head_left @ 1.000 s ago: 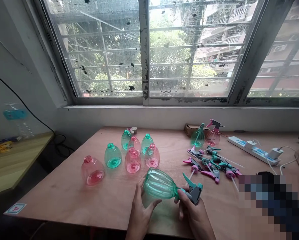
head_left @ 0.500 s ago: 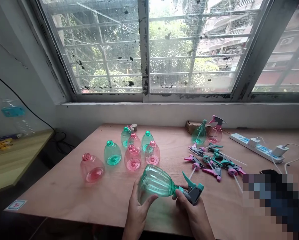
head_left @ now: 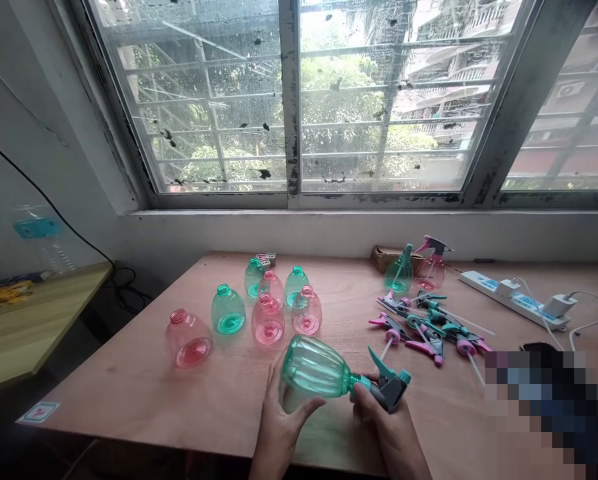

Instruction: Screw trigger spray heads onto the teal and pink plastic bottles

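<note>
A clear green spray bottle (head_left: 315,368) lies on its side in the air above the front of the table, its neck pointing right. My left hand (head_left: 287,410) is wrapped around its base end, thumb along the lower side. A grey and teal trigger spray head (head_left: 389,387) sits at the bottle's neck. My right hand (head_left: 379,417) grips the head's collar between thumb and fingers; some fingers are hidden behind it. Whether the collar is fully seated on the neck, I cannot tell.
Several green and pink open bottles (head_left: 269,321) stand left of centre. Loose spray heads (head_left: 423,327) are heaped at right. Behind them stand a green and a pink bottle (head_left: 431,270) with heads on, near a cardboard box (head_left: 381,256). A power strip (head_left: 513,300) lies far right.
The view has tilted up slightly, so everything sits a little lower. Both hands keep hold of the bottle and spray head, with barely any change in their grip.
</note>
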`<state>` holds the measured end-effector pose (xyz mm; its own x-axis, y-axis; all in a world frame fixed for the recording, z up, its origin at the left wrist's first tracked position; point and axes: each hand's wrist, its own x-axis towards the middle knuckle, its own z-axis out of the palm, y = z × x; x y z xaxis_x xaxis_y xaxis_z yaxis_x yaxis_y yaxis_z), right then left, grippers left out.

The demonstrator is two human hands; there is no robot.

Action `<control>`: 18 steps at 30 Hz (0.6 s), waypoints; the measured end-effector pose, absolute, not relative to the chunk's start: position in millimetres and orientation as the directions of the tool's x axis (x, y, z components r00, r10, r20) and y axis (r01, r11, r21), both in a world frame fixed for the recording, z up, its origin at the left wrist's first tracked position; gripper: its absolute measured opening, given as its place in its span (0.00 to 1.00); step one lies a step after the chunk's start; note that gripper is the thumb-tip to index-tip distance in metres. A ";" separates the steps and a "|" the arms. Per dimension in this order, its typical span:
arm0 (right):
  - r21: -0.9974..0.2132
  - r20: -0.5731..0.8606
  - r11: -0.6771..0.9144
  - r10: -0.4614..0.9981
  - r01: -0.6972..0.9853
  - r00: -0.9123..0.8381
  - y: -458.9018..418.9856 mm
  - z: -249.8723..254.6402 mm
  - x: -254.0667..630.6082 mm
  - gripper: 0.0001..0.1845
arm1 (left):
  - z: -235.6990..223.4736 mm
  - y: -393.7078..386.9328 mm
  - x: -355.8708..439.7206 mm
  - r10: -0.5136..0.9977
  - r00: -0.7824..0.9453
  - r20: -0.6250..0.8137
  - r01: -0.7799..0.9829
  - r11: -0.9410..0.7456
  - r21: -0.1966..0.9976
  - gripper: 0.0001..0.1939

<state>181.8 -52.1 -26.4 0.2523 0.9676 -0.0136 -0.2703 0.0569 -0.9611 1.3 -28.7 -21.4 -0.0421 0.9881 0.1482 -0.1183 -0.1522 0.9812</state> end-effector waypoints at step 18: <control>-0.932 -0.025 0.065 0.970 -0.356 0.243 -49.3 -27.9 183.9 0.22 | -21.0 -28.4 4.6 0.984 -0.109 0.144 -0.029 -0.148 0.989 0.37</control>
<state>183.9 -49.3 -27.9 0.2428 0.9698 -0.0247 -0.3556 0.0653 -0.9323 4.6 -28.4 -21.0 -0.1088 0.9836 0.1442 -0.0292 -0.1481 0.9885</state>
